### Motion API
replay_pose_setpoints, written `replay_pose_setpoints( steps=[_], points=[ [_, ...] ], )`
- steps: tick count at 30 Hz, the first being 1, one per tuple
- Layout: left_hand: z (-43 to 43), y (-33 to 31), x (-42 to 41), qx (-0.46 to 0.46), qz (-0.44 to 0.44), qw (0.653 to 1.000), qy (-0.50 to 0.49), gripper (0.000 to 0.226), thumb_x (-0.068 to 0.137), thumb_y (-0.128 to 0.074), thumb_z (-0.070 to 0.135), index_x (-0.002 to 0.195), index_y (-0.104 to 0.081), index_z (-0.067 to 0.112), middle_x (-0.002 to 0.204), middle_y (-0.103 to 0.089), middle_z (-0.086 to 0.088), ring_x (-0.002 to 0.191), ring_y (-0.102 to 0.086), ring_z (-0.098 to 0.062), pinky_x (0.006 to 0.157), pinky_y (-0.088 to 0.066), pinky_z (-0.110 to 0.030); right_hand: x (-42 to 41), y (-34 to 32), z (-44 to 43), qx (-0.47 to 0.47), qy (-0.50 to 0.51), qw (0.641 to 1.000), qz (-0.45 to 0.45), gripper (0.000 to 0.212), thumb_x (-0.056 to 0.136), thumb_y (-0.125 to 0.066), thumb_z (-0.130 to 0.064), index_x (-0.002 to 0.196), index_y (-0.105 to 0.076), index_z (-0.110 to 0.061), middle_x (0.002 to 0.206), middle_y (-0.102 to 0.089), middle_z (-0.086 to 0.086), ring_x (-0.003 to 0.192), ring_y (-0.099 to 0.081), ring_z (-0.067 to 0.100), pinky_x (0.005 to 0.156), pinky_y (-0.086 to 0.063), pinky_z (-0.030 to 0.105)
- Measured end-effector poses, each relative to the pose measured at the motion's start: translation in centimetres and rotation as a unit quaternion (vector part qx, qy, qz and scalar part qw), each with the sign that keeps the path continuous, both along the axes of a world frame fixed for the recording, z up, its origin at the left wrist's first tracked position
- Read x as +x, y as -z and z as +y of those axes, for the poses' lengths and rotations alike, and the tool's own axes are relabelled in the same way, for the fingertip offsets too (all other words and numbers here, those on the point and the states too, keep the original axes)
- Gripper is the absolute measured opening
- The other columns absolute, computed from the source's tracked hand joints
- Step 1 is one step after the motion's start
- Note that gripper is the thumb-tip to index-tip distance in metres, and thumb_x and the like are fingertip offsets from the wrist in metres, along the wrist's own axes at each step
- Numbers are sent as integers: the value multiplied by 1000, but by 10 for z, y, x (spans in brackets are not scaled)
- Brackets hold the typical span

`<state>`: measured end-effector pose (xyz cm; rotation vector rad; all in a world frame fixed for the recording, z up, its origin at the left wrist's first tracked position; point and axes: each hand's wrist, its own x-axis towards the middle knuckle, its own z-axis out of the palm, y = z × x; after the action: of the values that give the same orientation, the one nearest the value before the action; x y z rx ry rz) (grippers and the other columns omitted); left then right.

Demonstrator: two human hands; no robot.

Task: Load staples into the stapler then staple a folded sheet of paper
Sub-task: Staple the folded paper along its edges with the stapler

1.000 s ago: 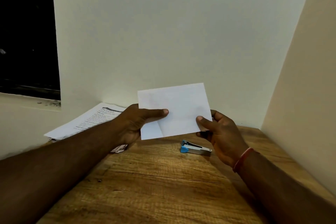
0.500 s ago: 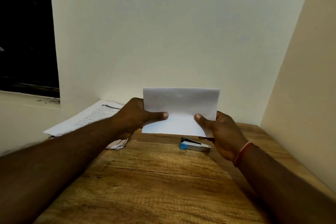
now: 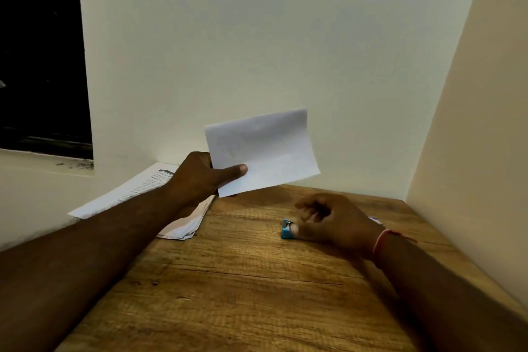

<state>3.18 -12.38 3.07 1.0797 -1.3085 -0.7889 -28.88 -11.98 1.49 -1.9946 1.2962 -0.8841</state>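
Wooden table [image 3: 243, 280] in a pale corner. Left hand [image 3: 200, 177] pinches the folded sheet [image 3: 265, 148] by its left edge, held up above the table's far side. Right hand [image 3: 337, 223] hovers low with fingers loosely curled, thumb touching the blue stapler [image 3: 286, 228] lying on the wood. Printed papers [image 3: 143, 194] sit far left.

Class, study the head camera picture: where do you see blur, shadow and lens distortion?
Head view: the right hand is motion-blurred over the stapler; the folded paper in the left hand is sharp; shadow darkens the table beneath both arms; wide-angle distortion slants the walls.
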Motion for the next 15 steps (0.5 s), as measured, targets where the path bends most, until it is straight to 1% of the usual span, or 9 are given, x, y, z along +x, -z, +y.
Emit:
replay_pose_setpoints(
  steps=[1, 2, 4, 6, 8, 10, 12, 14, 15],
  points=[
    [0, 1, 1, -4, 2, 1000, -6, 38, 84, -97, 29, 115, -83, 13, 108, -87, -8, 103, -84, -34, 74, -69, -36, 2, 2, 1, 2, -8, 997, 79, 60, 61, -100, -65, 112, -83, -38, 105, -81, -8, 99, -77, 11, 87, -63, 27],
    [0, 1, 1, -9, -1, 1000, -12, 37, 84, -97, 31, 114, -83, 15, 106, -87, -7, 102, -84, -33, 76, -69, -38, 4, 2, 4, -3, -9, 992, 130, 48, 68, -100, -59, 108, -84, -39, 103, -81, -11, 96, -75, 8, 81, -60, 22],
    [0, 3, 0, -21, -13, 999, -25, 35, 84, -97, 36, 111, -84, 19, 104, -87, -6, 100, -85, -32, 82, -70, -46, 10, 1, 9, -18, -8, 988, 154, 29, 82, -95, -45, 107, -85, -34, 101, -81, -11, 90, -72, 4, 72, -54, 14],
    [2, 3, -4, -39, -28, 998, -40, 31, 84, -97, 40, 107, -85, 23, 101, -87, -4, 97, -85, -27, 85, -69, -50, 15, 2, 12, -19, -8, 996, 85, 21, 91, -91, -30, 108, -83, -23, 101, -82, -1, 83, -70, 3, 66, -53, 9],
    [6, 2, -9, -58, -49, 995, -58, 26, 85, -96, 44, 100, -84, 27, 93, -86, -1, 86, -83, -14, 76, -66, -40, 21, 3, 15, 4, -10, 999, -38, 18, 97, -84, -22, 113, -79, -14, 101, -82, 9, 80, -68, 9, 66, -55, 15],
    [11, 0, -16, -74, -73, 992, -78, 21, 87, -94, 45, 94, -83, 29, 86, -83, 2, 76, -79, -6, 69, -59, -29, 27, 3, 17, 37, -11, 988, -146, 18, 101, -79, -22, 117, -78, -16, 102, -83, 12, 83, -69, 17, 69, -57, 24],
    [17, 0, -22, -86, -78, 990, -85, 23, 89, -93, 46, 97, -85, 27, 87, -85, 1, 77, -79, -8, 67, -59, -29, 34, 0, 22, 60, -16, 976, -211, 23, 101, -76, -24, 123, -78, -17, 106, -84, 8, 85, -76, 16, 68, -60, 21],
    [22, 0, -27, -93, -77, 990, -77, 27, 89, -93, 46, 104, -87, 24, 93, -86, 0, 84, -83, -14, 72, -63, -35, 38, 1, 26, 61, -19, 971, -231, 27, 101, -75, -26, 127, -77, -17, 109, -85, 2, 90, -78, 10, 69, -61, 18],
    [23, -1, -28, -95, -78, 990, -75, 27, 90, -93, 45, 105, -86, 24, 94, -87, 0, 85, -83, -16, 73, -64, -37, 40, 2, 27, 67, -19, 967, -245, 28, 101, -75, -26, 128, -76, -17, 110, -85, 2, 94, -78, 11, 70, -62, 19]
  ],
)
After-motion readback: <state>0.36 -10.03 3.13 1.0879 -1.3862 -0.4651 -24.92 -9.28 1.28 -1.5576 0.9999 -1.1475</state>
